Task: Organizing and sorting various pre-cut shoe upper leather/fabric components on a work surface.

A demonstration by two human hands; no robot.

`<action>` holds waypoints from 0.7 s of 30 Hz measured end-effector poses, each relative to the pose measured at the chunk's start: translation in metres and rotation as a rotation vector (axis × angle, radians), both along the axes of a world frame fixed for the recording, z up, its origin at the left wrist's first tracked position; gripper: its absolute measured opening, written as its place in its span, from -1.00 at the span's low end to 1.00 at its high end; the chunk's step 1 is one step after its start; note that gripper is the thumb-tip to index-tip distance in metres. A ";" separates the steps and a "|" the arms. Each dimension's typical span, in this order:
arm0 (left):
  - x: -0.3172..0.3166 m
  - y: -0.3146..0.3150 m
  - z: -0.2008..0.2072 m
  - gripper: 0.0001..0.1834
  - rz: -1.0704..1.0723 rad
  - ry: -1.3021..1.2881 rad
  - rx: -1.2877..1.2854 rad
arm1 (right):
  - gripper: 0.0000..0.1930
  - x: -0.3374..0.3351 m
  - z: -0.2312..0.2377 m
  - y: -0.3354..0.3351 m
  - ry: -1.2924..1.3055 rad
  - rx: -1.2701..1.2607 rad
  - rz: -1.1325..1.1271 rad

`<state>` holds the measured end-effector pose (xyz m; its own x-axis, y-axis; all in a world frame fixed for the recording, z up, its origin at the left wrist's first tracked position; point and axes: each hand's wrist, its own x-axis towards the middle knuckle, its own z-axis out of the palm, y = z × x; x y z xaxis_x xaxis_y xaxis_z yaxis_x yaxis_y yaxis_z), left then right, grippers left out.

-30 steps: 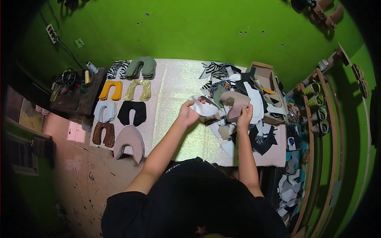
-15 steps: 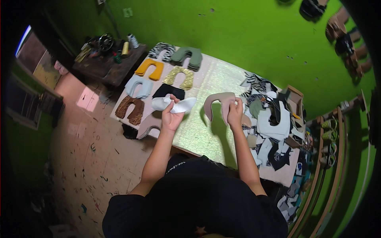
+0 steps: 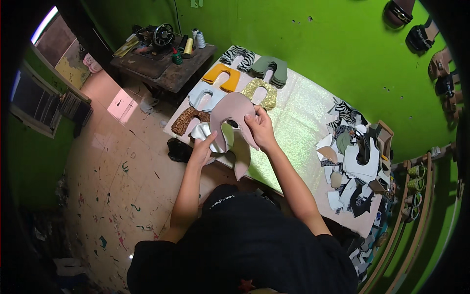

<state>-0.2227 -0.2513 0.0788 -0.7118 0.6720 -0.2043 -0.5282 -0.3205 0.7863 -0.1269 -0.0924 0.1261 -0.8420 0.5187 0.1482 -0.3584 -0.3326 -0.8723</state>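
Observation:
My right hand [image 3: 261, 129] pinches the right arm of a dusty-pink, U-shaped cut piece [image 3: 232, 105], likely shoe-upper material, thumb on top. My left hand [image 3: 199, 151] is closed on a folded white piece [image 3: 201, 131], its thumb near the pink piece's left leg; whether it also grips that leg I cannot tell. Below the held piece, more pink material [image 3: 241, 159] lies at the table's near edge, partly covered. Around my hands lie stacks of U-shaped pieces: leopard-print [image 3: 187, 121], pale blue [image 3: 199, 97] and gold [image 3: 262, 94]. The black stack is mostly hidden behind the pink piece.
Yellow [image 3: 223, 77], green [image 3: 270, 70] and zebra-print [image 3: 237, 56] stacks sit at the table's far left. Scraps [image 3: 350, 171] crowd its right end beside a cardboard box [image 3: 385, 137]. A sewing machine [image 3: 163, 35] stands on a dark side table [image 3: 147, 68]. Sandals hang at right.
My right hand has brought the pink piece leftward from over the glittery sheet to my left hand, over the stacks. My left hand still has the white piece. The view has shifted.

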 end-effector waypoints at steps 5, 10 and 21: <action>-0.017 -0.011 0.003 -0.55 -0.055 0.044 0.063 | -0.85 -0.005 -0.028 -0.012 -0.077 0.019 -0.034; -0.038 -0.020 -0.001 -0.50 -0.072 0.244 -0.115 | -0.85 0.000 -0.058 -0.019 -0.272 0.421 -0.213; -0.043 -0.025 -0.027 -0.44 -0.130 0.927 -0.778 | -0.76 0.029 -0.105 -0.050 -0.825 0.705 -0.409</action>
<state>-0.2660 -0.2763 0.0517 -0.7379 0.6740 -0.0343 0.3425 0.4179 0.8414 -0.0976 -0.1426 0.0212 -0.6059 0.7955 -0.0028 0.4369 0.3298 -0.8369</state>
